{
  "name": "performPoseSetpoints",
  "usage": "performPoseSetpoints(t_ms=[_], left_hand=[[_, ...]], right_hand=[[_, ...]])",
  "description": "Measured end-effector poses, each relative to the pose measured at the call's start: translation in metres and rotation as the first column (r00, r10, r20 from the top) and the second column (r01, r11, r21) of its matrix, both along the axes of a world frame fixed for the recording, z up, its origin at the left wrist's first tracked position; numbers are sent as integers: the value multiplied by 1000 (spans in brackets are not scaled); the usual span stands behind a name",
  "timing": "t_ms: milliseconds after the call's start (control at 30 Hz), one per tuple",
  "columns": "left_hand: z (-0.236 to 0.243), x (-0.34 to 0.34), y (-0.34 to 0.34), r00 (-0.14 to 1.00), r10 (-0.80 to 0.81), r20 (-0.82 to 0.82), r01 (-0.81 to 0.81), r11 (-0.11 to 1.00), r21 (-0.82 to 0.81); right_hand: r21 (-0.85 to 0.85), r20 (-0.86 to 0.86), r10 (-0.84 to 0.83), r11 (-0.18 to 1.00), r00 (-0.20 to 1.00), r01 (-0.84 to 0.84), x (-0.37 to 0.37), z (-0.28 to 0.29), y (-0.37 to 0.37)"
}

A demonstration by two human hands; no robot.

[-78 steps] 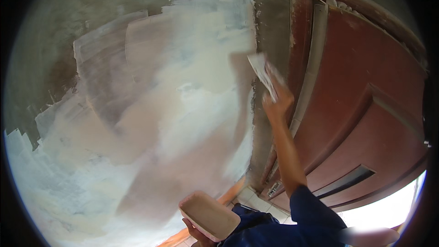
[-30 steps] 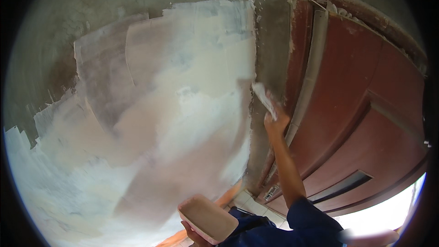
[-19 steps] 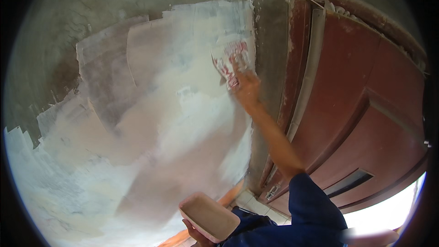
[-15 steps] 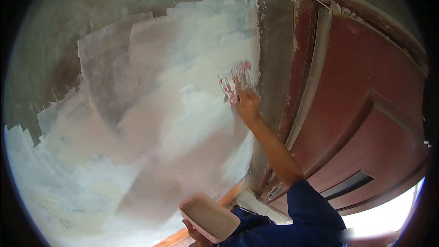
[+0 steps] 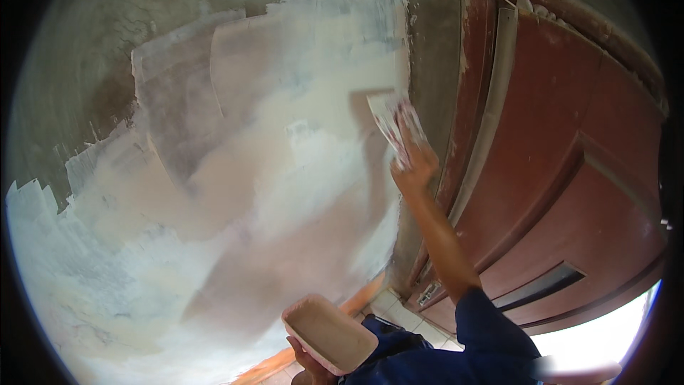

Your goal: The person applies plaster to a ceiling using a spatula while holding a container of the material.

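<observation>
My right hand [image 5: 417,171] grips a flat putty knife [image 5: 393,122], its red surface smeared with white paste. The blade is held near the right edge of the white-coated wall [image 5: 335,93], and its shadow falls on the coat to the left. Low in front of me, my left hand [image 5: 308,363] holds a pinkish rectangular tub [image 5: 331,335] from beneath and its left side. Thin paste residue lines the inside of the tub. Fresh white areas and duller pinkish patches mix across the coat, with ragged edges against bare grey plaster [image 5: 78,93].
A dark red door [image 5: 556,107] in a worn red frame [image 5: 474,71] stands to the right, behind my right arm. Between it and the coat runs a grey plaster strip [image 5: 431,50]. An orange strip [image 5: 263,371] follows the wall's foot beside pale floor tiles [image 5: 392,306].
My right hand has moved right and slightly down with the putty knife, which has turned and now casts a separate shadow. The tub stays nearly in place.
</observation>
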State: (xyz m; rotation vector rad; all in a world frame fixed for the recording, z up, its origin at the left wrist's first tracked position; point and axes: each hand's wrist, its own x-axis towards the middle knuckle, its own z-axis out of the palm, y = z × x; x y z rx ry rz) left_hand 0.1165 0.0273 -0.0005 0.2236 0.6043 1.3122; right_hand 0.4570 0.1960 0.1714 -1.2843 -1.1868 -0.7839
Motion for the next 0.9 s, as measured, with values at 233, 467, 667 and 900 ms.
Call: performPoseSetpoints(t_ms=[233, 467, 667, 900], left_hand=[[6, -2, -7, 999, 23, 26, -25, 999, 43], [8, -4, 4, 997, -21, 70, 18, 999, 50], [-1, -4, 5, 998, -61, 9, 60, 997, 43], [-1, -1, -1, 998, -55, 5, 55, 995, 78]], right_hand=[[40, 194, 141, 988, 971, -151, -27, -22, 65], [-139, 299, 146, 984, 943, -108, -12, -128, 5], [114, 35, 60, 991, 998, -64, 30, -44, 10], [212, 158, 73, 972, 985, -106, 54, 20, 71]])
